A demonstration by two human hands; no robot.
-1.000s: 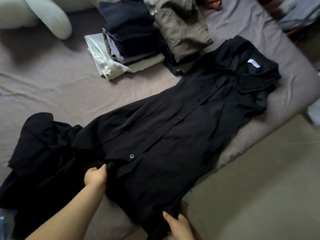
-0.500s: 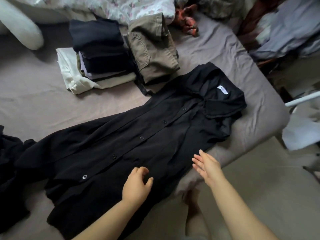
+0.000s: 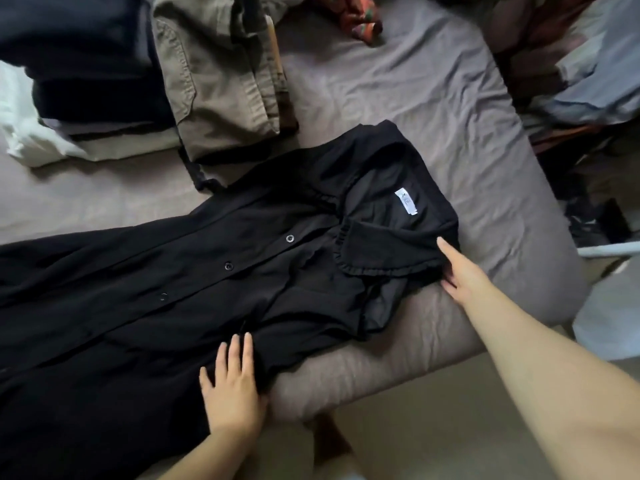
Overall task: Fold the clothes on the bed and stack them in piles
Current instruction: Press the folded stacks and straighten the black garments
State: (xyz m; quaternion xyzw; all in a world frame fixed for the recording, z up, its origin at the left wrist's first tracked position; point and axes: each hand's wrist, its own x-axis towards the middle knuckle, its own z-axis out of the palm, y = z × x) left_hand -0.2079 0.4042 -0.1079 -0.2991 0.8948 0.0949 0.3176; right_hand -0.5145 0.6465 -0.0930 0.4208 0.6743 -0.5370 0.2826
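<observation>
A long black button-front dress (image 3: 180, 292) lies flat across the grey bed sheet (image 3: 426, 105), collar with a white label to the right. My left hand (image 3: 232, 386) rests flat on the dress's near edge, fingers straight. My right hand (image 3: 460, 271) touches the collar's near corner with straight fingers, its fingertips at the fabric edge. Behind the dress stand a pile of folded dark and pale clothes (image 3: 79, 81) and a folded olive garment (image 3: 221, 77).
A red patterned cloth (image 3: 360, 19) lies at the far side of the bed. Heaped grey-blue and dark clothing (image 3: 588, 74) fills the right, beyond the bed's corner. The beige floor (image 3: 433, 427) runs along the near side of the bed.
Both hands have moved right along the dress, away from its hem. My left hand now lies flat on its near edge, and my right hand has reached the collar.
</observation>
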